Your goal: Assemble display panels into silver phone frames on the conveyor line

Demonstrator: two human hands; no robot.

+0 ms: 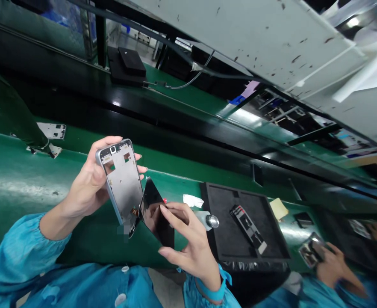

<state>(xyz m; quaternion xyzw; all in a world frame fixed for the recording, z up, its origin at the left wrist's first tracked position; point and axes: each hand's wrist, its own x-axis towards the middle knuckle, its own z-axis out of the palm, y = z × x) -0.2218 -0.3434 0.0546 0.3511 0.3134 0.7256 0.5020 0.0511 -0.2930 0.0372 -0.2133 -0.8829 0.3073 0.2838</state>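
Note:
My left hand (94,179) is closed around the edges of a phone frame (124,182), a silver-grey housing with cut-out openings near its top, tilted toward me. At its lower right, a dark glossy phone screen (154,211) stands at an angle to the frame. Between thumb and fingers, my right hand (188,237) grips this screen by its right side. A small coppery flex cable (135,211) shows where the screen and frame meet at the bottom. Whether the cable joins them I cannot tell.
A black tray (222,231) holds phone parts (248,226). Beside it are a metal-capped bottle (207,220), white paper (193,201) and a yellow note (278,208). A co-worker's hand (331,263) holds a device at right. A green post (13,105) stands left; a shelf (255,38) hangs above.

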